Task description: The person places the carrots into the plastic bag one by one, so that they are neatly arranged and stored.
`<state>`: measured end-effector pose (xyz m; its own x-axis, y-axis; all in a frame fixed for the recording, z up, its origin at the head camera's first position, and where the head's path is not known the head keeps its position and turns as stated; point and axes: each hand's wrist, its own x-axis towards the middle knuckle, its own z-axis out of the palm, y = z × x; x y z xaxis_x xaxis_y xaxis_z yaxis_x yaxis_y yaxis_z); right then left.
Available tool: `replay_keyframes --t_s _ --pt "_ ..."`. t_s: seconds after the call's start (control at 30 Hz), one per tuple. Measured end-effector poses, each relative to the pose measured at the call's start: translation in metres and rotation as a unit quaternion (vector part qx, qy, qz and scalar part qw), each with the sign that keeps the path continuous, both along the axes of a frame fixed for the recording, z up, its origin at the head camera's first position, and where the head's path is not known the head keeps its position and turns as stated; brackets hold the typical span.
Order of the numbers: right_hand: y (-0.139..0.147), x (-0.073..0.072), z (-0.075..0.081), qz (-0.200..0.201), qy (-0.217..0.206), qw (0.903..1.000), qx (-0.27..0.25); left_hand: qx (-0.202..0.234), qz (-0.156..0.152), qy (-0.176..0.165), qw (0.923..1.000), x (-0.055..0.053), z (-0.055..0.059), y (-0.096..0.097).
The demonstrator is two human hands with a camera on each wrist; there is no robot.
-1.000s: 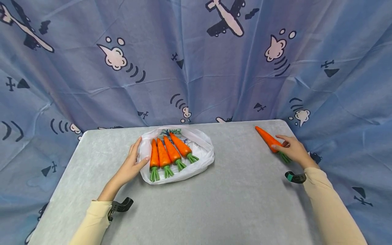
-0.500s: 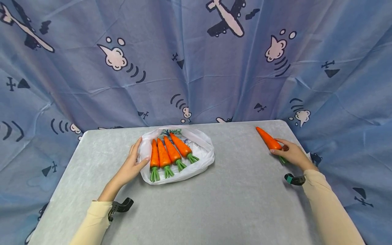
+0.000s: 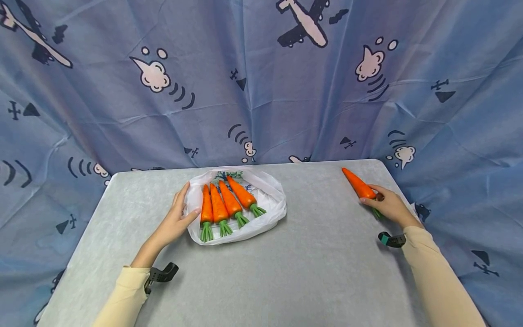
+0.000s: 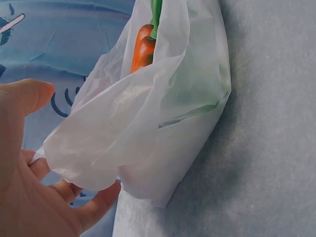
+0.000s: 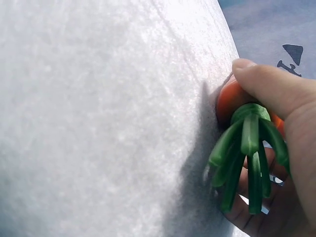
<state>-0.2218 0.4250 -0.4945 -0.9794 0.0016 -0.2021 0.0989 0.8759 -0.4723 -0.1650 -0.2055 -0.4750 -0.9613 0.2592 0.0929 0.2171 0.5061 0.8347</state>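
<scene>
Inside the white plastic bag on the left half of the table, several carrots with green tops lie side by side. My left hand is at the bag's left side; in the left wrist view its fingers touch the outer plastic, with the thumb held apart. Over at the table's right end, my right hand grips a single carrot between thumb and fingers near its top. That carrot's orange tip points away to the back left. The right wrist view shows its green stalks against the palm.
The grey-white table stretches between the bag and the right hand. A blue curtain printed with planes hangs close behind it and down both sides. Each wrist wears a dark strap-like device, such as the left wrist device.
My right hand has shifted slightly forward and left along the carrot, and its thumb and fingers have closed on the carrot's thick end. The left hand, the bag and its carrots stay put.
</scene>
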Motion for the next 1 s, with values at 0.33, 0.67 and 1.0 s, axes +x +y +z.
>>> replay_keyframes --t_s 0.33,0.67,1.0 --pt "-0.002 0.001 0.001 -0.004 0.015 0.9999 0.002 -0.010 0.002 0.003 0.9999 -0.001 0.001 0.000" --pt "-0.009 0.003 0.000 0.009 0.034 0.9994 0.004 0.000 0.000 0.006 1.0000 -0.001 0.004 0.001" --pt "-0.024 0.004 0.004 0.023 0.011 0.9997 0.005 -0.002 -0.004 0.000 1.0000 0.000 0.003 0.002"
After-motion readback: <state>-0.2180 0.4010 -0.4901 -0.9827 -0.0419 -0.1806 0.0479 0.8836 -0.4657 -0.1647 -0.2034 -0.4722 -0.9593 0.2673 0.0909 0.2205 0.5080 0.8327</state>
